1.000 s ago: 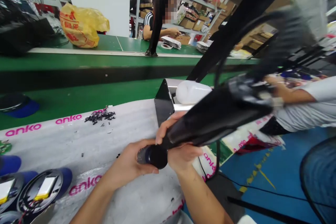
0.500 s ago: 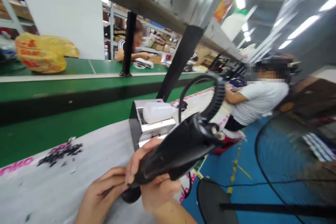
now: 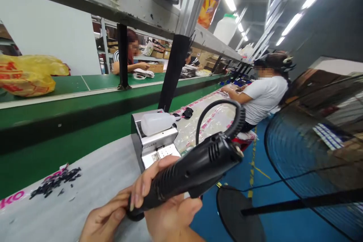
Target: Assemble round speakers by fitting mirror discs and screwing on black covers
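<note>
My right hand [image 3: 167, 211] is wrapped round a black electric screwdriver [image 3: 193, 170], which lies tilted with its cable end up to the right. A black cable [image 3: 227, 115] loops up from that end. My left hand [image 3: 103, 221] is closed at the tool's lower tip, where a dark round part [image 3: 135, 215] is mostly hidden between the fingers. Both hands are low in the view, over the white foam sheet [image 3: 93, 181] on the bench.
A silver metal box [image 3: 154, 145] with a white plastic bottle [image 3: 155, 122] on it stands just behind my hands. A heap of small black screws [image 3: 55, 183] lies left. A black floor fan [image 3: 309, 151] stands right. A person in white [image 3: 262, 94] sits further along; another sits across the green conveyor [image 3: 68, 102].
The view has swung up and to the right. The screwdriver stays in my right hand and has tilted lower. The blue round parts at the left have left the view.
</note>
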`<state>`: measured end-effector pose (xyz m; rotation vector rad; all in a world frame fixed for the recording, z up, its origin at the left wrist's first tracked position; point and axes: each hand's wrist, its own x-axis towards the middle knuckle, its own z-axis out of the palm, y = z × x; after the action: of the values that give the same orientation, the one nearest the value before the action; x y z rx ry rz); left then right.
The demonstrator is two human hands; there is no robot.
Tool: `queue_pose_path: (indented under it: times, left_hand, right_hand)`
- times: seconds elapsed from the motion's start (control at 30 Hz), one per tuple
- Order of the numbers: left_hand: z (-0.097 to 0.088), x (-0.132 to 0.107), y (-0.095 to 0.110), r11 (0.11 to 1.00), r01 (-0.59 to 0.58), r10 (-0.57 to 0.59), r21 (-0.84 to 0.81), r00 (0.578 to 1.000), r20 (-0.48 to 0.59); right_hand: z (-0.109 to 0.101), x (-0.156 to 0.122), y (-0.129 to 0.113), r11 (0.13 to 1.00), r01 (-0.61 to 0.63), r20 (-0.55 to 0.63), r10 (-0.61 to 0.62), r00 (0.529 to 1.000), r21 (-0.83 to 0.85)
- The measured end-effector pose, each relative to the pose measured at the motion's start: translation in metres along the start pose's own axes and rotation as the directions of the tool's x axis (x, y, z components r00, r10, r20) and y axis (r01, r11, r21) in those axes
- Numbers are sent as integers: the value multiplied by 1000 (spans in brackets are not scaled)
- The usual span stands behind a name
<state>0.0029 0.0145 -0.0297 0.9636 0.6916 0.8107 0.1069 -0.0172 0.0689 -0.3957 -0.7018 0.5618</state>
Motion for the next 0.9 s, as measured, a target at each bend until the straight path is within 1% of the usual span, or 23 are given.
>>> queue_pose_path:
  times: [0.1, 0.17, 0.27, 0.37, 0.47, 0.67, 0.77, 0.9]
  left_hand:
    - [-5, 4, -4, 991, -119, 112, 57, 987, 111]
    - [-5, 6, -5, 969, -167, 139, 181, 978, 158]
    - [-1, 7, 0, 896, -152, 85, 418, 981, 175]
    - [7, 7, 8, 837, -107, 21, 536, 986, 163]
    - [10, 5, 14, 829, -79, -9, 554, 988, 155]
    - [12, 4, 15, 845, -67, -22, 530, 987, 159]
    - [14, 3, 18, 857, -49, -45, 513, 985, 168]
    - [14, 3, 21, 876, -32, -60, 481, 983, 174]
  right_hand:
    - [-10, 4, -7, 993, -66, 31, 69, 997, -94]
    - [-17, 9, -10, 979, -84, 35, 92, 995, -185]
    - [-22, 21, -12, 954, -57, 46, 74, 996, -295]
    - [-22, 27, -8, 934, -56, 63, 84, 995, -353]
    - [-21, 27, 0, 929, -76, 77, 111, 991, -363]
    - [-26, 22, 18, 916, -118, 106, 170, 980, -384]
    - [-30, 19, 22, 909, -132, 125, 196, 973, -396]
    - [-34, 14, 24, 901, -141, 112, 203, 973, -411]
